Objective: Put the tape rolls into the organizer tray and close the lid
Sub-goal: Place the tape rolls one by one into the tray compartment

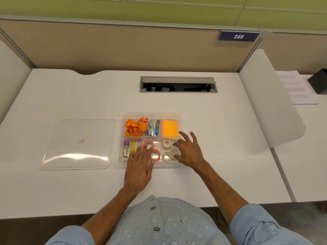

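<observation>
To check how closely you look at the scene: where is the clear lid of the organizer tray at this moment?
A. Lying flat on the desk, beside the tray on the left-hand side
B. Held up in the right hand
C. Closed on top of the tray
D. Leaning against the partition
A: the clear lid lies flat on the desk to the left of the open organizer tray, with neither hand touching it.

Both hands, left hand (138, 167) and right hand (188, 152), spread over tray (152, 115).
</observation>
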Demonstrator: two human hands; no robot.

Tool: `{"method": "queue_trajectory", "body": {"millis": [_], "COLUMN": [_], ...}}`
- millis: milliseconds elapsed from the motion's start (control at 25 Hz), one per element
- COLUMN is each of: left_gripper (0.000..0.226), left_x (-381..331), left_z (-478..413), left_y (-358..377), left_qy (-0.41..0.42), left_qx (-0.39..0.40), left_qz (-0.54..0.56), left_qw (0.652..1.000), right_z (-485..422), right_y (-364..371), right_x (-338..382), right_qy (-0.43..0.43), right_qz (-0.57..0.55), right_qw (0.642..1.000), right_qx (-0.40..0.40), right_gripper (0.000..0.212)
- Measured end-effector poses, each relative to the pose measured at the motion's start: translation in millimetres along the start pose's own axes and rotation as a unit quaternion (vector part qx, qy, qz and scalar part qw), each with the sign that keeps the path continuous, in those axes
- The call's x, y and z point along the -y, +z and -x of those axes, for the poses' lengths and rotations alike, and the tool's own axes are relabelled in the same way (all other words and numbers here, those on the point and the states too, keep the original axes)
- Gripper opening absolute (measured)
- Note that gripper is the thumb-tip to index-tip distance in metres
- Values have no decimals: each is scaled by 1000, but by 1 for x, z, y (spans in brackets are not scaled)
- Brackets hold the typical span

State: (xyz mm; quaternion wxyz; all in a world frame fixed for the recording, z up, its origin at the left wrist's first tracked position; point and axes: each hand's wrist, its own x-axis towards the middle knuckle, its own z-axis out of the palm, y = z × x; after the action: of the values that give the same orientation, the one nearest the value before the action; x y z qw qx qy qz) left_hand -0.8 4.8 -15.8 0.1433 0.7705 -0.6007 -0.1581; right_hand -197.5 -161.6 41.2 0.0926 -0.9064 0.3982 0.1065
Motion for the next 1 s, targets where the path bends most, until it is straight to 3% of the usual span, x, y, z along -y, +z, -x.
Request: {"method": "queue_trajectory", "body": {"millis": [640, 880, 1000], "left_gripper": [66, 65, 65], "left_x": [-2, -2, -2], "left_z": [1, 0, 0], "left_y": [-3, -3, -2], "left_qy": [-6, -11, -12], "left_qx": [11, 17, 24], "left_qz": [-1, 2, -3], "left_qw": [1000, 1000, 1000], "right_z": [-5, -2, -2], "right_y": [-3, -1, 1], "right_x": [8, 8, 15], "right_qy": [-13, 15, 43], "right_qz": [48, -2, -50], "right_qw": [997, 1000, 997], "right_qx": [57, -5, -35], "right_gripper": [30, 25, 34]}}
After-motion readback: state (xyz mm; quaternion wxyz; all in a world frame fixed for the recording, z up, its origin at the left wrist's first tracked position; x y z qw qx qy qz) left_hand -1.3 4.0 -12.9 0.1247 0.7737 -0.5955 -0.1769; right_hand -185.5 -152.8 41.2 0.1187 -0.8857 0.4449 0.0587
